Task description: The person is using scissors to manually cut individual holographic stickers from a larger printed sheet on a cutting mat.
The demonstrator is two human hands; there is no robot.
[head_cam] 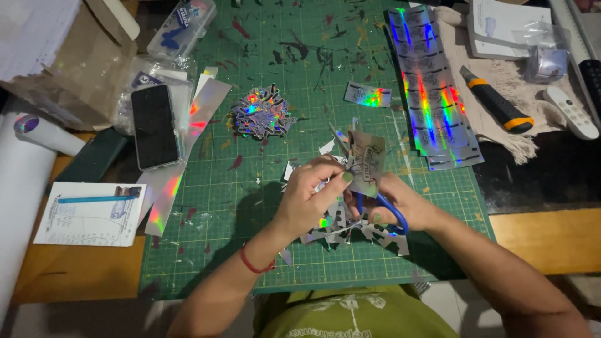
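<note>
My left hand [311, 194] pinches a small holographic sticker piece [367, 164] held upright over the green cutting mat [269, 125]. Blue-handled scissors [382, 209] are in my right hand [400, 203], their blades meeting the sticker's lower edge. Several silver offcuts [341, 228] lie heaped on the mat under both hands. A pile of cut holographic stickers [261, 112] sits further up the mat, and one loose sticker [367, 95] lies to its right.
Long holographic sticker sheets [432, 87] lie at the mat's right edge beside a black-and-orange utility knife [498, 100] and a white remote [570, 111]. A phone [154, 125], a plastic box [181, 28], a paper slip [91, 213] and a white roll [22, 188] are on the left.
</note>
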